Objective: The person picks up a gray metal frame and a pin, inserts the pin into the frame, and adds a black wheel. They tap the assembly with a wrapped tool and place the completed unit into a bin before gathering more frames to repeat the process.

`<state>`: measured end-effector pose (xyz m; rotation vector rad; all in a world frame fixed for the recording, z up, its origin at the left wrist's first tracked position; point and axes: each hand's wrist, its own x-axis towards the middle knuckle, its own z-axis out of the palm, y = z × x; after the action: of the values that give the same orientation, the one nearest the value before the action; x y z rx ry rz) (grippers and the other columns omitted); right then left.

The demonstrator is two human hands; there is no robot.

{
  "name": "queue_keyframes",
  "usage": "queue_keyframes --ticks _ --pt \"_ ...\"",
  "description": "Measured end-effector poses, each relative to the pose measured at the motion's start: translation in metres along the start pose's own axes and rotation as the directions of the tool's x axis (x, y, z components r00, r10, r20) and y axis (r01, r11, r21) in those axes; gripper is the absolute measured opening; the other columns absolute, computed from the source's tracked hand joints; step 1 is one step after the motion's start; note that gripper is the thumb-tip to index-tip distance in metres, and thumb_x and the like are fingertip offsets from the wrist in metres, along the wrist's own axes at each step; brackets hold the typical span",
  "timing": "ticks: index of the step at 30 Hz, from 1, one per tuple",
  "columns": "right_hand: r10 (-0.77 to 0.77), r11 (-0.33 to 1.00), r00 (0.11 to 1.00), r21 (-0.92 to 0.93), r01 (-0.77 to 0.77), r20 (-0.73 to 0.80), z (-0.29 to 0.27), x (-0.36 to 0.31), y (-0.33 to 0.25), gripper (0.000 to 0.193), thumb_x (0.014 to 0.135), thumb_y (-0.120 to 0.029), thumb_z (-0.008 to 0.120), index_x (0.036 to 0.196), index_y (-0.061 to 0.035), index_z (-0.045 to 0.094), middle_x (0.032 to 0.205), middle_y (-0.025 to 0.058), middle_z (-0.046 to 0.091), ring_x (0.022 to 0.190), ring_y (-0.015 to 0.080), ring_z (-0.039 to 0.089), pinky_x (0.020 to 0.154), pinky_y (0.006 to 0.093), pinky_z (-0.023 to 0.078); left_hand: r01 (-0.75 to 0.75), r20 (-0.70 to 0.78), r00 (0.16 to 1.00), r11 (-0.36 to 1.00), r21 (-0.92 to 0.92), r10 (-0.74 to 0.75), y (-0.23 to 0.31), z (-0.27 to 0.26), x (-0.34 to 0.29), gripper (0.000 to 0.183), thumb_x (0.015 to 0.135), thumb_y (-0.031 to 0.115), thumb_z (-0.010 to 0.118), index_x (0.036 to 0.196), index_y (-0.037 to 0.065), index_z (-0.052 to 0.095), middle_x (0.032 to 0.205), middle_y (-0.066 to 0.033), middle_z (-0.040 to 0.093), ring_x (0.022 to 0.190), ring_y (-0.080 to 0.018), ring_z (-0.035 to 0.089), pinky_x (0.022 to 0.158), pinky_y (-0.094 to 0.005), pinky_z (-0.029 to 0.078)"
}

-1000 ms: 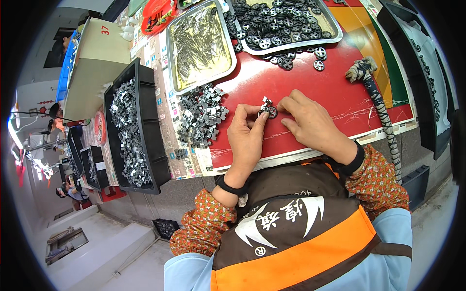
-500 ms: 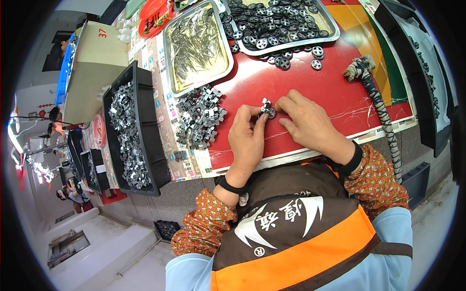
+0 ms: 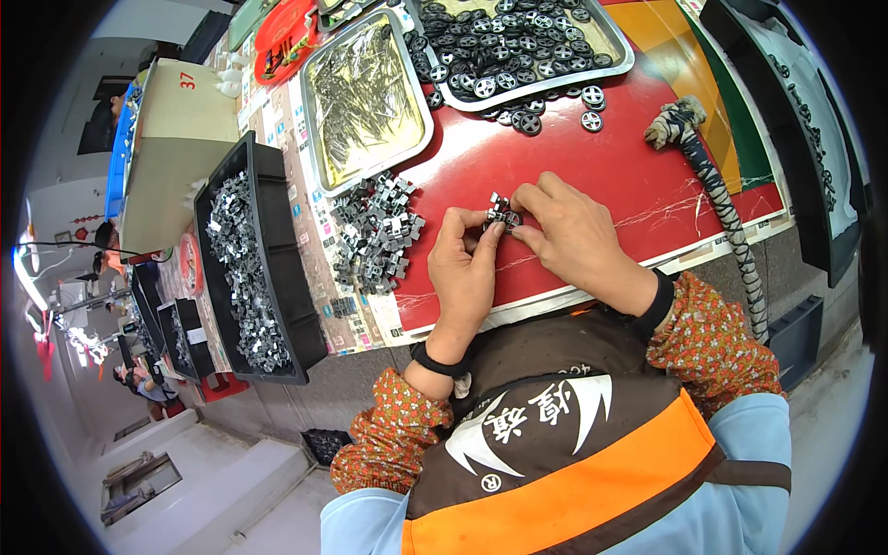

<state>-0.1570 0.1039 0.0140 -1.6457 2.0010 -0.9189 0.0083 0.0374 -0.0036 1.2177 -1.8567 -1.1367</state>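
Note:
My left hand (image 3: 465,264) pinches a small metal bracket with black wheels (image 3: 500,213) between thumb and forefinger, just above the red table top (image 3: 647,180). Against its right side, the thumb and curled fingers of my right hand (image 3: 575,229) close on the wheel there; my fingertips partly hide the piece. Left of my left hand lies a heap of loose metal brackets (image 3: 377,236). Beyond the hands, several black wheels with silver spokes (image 3: 592,121) lie on the table beside a metal tray (image 3: 555,86) heaped with more.
A second metal tray (image 3: 428,120) holds thin metal pins. Farther left stands a deep black bin (image 3: 285,277) of metal parts. At right, a wrapped, bent bar (image 3: 710,176) crosses the table's edge near a long black tray (image 3: 814,222). A red basket (image 3: 287,42) sits at the far left.
The view has shifted slightly. My right fingertips have come closer to the piece and now meet at its wheel. My left hand keeps its pinch on the bracket.

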Motion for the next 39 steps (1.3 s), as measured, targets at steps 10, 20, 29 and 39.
queue_keyframes --ticks 10,20,29,39 --pt "-0.044 0.975 0.996 0.213 0.059 -0.071 -0.006 0.005 0.008 0.021 0.092 -0.012 0.073 0.111 -0.0130 0.067 0.100 0.0111 0.059 0.088 0.0358 0.068 0.072 0.0485 0.054 0.018 0.031 0.999 0.965 -0.263 -0.010 -0.014 -0.003 0.000 0.015 0.097 0.005 0.076 0.104 0.005 0.063 0.090 0.0031 0.067 0.068 -0.0018 0.048 0.061 -0.0195 0.041" --pt "-0.422 0.892 0.904 0.209 0.401 0.069 -0.032 0.053 0.002 0.007 0.091 -0.012 0.074 0.096 -0.0084 0.072 0.095 0.0098 0.061 0.084 0.0341 0.068 0.071 0.0456 0.052 -0.102 0.064 0.993 0.995 0.016 0.101 0.008 -0.010 0.004 0.014 0.098 0.006 0.076 0.102 0.004 0.062 0.090 0.0029 0.063 0.069 -0.0013 0.048 0.061 -0.0219 0.038" --pt "-0.495 0.861 0.860 0.205 0.466 0.122 -0.034 0.064 -0.005 0.006 0.089 -0.010 0.075 0.087 -0.0051 0.071 0.089 0.0081 0.062 0.083 0.0330 0.068 0.071 0.0458 0.052 -0.166 0.052 0.985 0.985 0.047 0.164 0.015 -0.013 0.008 0.014 0.096 0.006 0.076 0.103 0.003 0.064 0.093 0.0008 0.068 0.069 -0.0044 0.051 0.064 -0.0234 0.043" --pt "-0.473 0.875 0.872 0.179 0.450 0.123 -0.026 0.061 0.006 0.016 0.092 -0.015 0.071 0.080 -0.0049 0.066 0.090 0.0089 0.062 0.083 0.0361 0.069 0.069 0.0491 0.051 -0.154 0.056 0.987 0.986 0.064 0.150 0.005 -0.006 0.008 0.013 0.095 0.006 0.075 0.106 0.005 0.067 0.092 -0.0077 0.075 0.074 -0.0145 0.064 0.070 -0.0300 0.052"
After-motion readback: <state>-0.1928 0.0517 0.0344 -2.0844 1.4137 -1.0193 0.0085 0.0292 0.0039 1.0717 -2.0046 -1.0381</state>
